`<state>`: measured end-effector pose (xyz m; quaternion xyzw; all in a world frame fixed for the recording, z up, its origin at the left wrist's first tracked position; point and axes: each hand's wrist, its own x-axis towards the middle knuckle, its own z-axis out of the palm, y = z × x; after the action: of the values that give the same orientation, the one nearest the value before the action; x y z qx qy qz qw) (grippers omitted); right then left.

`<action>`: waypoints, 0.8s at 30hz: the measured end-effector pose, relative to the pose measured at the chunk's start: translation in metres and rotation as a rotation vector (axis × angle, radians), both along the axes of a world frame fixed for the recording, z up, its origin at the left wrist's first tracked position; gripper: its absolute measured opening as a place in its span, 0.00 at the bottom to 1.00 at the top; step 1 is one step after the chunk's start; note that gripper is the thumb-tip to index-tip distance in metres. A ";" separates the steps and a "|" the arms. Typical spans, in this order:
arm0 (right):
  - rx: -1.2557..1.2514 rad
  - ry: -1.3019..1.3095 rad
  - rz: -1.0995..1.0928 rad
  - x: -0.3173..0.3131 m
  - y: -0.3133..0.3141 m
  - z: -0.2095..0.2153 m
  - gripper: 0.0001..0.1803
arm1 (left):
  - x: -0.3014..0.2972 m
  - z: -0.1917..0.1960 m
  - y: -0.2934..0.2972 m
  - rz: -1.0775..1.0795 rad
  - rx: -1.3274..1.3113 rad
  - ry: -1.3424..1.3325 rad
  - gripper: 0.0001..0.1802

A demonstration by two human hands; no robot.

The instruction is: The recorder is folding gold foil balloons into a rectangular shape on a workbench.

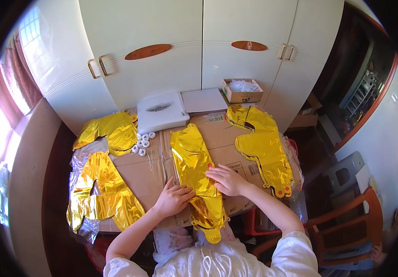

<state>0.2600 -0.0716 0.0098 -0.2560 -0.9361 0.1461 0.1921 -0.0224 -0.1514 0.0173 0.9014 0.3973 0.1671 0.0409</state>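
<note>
Left hand point(175, 201): grip loosely open, palm down, fingers a little bent and spread, resting on the left side of the middle gold foil piece point(193, 159) near a crease. Right hand point(226, 179): grip also loosely open, fingers extended close together, tips lying on the same foil along its right side, just beside a red dot point(210, 165). I see neither hand closed around anything; both simply touch the sheet. The foil lies between my forearms at the middle of the cardboard-covered tabletop point(136, 177), running lengthwise toward me, its near end reaching past the edge above my lap. It is flat, shiny and wrinkled, with small tabs along its outline and a crease across it below my fingers. Count: four gold foil pieces that I can make out, mine included; one at far left point(121, 134), one at near left point(116, 205) with an opening in it, one at right point(263, 147), curving, with two red dots at its near end. White rings point(146, 144): about seven, clustered beside the far-left foil. One white package point(162, 113), one flat white panel point(203, 100) next to it, one open carton point(245, 97) holding whitish, translucent contents.
</note>
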 end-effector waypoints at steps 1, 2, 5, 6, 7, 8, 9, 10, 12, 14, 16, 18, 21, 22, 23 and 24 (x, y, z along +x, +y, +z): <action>0.012 -0.044 0.020 -0.002 0.003 -0.004 0.24 | 0.000 0.000 0.000 -0.004 0.007 0.005 0.22; 0.023 -0.089 0.039 -0.002 0.005 -0.007 0.24 | 0.001 0.000 0.001 -0.008 0.027 0.005 0.21; 0.010 -0.074 0.036 -0.003 0.006 -0.012 0.22 | 0.003 0.002 0.001 -0.016 0.074 0.012 0.19; 0.006 -0.075 0.044 -0.004 0.006 -0.013 0.22 | 0.002 0.002 0.001 -0.019 0.082 0.021 0.19; 0.002 -0.077 0.050 -0.003 0.007 -0.012 0.22 | 0.003 0.003 0.001 -0.024 0.092 0.029 0.19; -0.001 -0.079 0.055 -0.003 0.007 -0.011 0.22 | 0.003 0.003 0.001 -0.023 0.094 0.035 0.19; 0.002 -0.082 0.054 -0.003 0.007 -0.011 0.22 | 0.003 0.003 0.000 -0.021 0.096 0.041 0.20; 0.006 -0.083 0.054 -0.004 0.007 -0.011 0.22 | 0.002 0.003 -0.001 -0.018 0.099 0.048 0.21; 0.016 -0.081 0.053 -0.004 0.007 -0.011 0.22 | 0.003 0.003 0.000 -0.022 0.092 0.040 0.21; 0.033 -0.071 0.051 -0.003 0.005 -0.010 0.22 | 0.005 0.005 -0.001 -0.028 0.107 0.026 0.20; 0.050 -0.070 0.057 -0.004 0.005 -0.010 0.23 | 0.006 0.007 -0.001 -0.038 0.138 0.002 0.20; 0.064 -0.076 0.065 -0.005 0.005 -0.011 0.23 | 0.004 -0.003 0.000 -0.058 0.113 0.006 0.20; 0.069 -0.103 0.073 -0.003 0.006 -0.013 0.26 | 0.003 -0.007 0.001 -0.074 0.105 0.028 0.19; 0.062 -0.119 0.076 -0.002 0.005 -0.012 0.28 | 0.003 -0.006 0.001 -0.076 0.106 0.039 0.19; 0.054 -0.134 0.078 -0.002 0.005 -0.011 0.30 | 0.003 -0.005 0.001 -0.076 0.118 0.048 0.19; 0.057 -0.150 0.078 -0.002 0.006 -0.011 0.32 | 0.002 -0.003 0.001 -0.077 0.129 0.057 0.19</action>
<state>0.2583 -0.0661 -0.0013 -0.2242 -0.9608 0.1072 0.1227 -0.0201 -0.1502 0.0142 0.9212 0.3517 0.1651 -0.0220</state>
